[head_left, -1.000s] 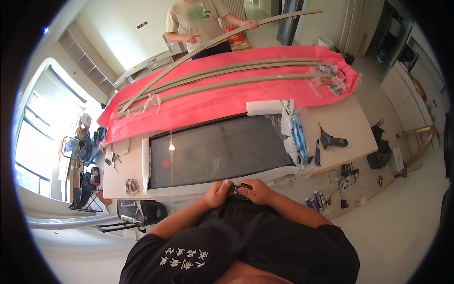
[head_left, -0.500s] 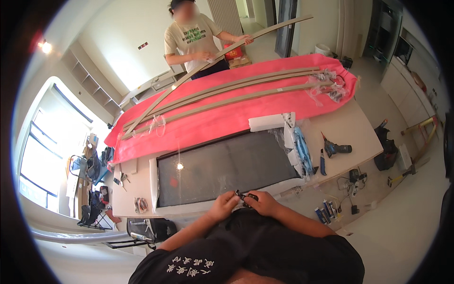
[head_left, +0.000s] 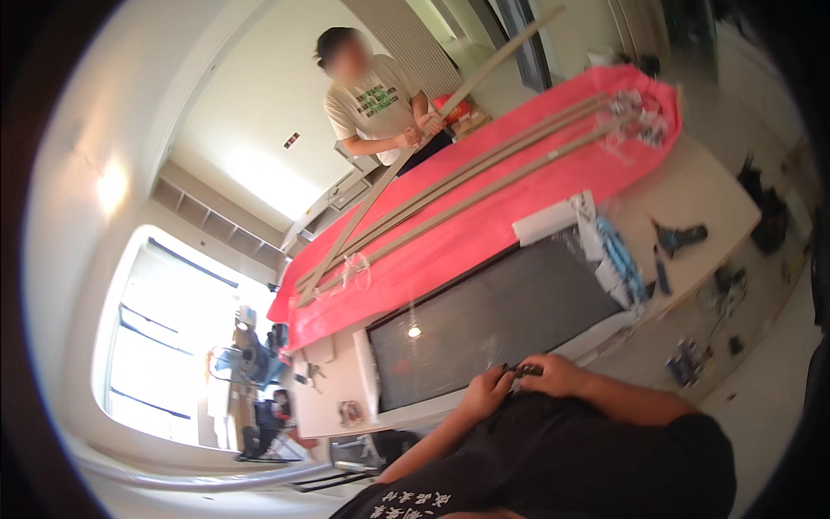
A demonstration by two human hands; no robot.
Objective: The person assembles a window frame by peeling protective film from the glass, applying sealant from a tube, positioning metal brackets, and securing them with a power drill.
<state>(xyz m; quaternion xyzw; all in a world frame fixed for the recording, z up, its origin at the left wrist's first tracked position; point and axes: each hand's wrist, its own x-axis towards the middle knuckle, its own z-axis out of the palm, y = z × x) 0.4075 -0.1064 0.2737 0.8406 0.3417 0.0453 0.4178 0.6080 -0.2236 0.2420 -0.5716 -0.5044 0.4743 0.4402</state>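
Note:
My left hand (head_left: 487, 392) and my right hand (head_left: 553, 375) are close together in front of my body, at the near edge of the table. Between their fingers is a small dark object (head_left: 524, 370), too small and blurred to name. Just beyond my hands lies a dark, glossy rectangular panel (head_left: 493, 316), flat on the table with white padding (head_left: 369, 376) along its edges. Across the table a person (head_left: 376, 108) grips a long beige strip (head_left: 497, 59) with both hands, its low end resting on a pink sheet (head_left: 415, 291).
More beige strips (head_left: 527, 138) lie on the sheet, with clear plastic wrap at their ends. A cordless drill (head_left: 680, 236) and a utility knife (head_left: 661, 271) lie at the right of the table (head_left: 718, 195). Keys (head_left: 313, 374) lie on the left. Tubes (head_left: 687, 362) stand below, right.
My view has tilted and swung left, so the table appears slanted and further right. The person's hands are closer together on the strip. My hands still hold the small dark object.

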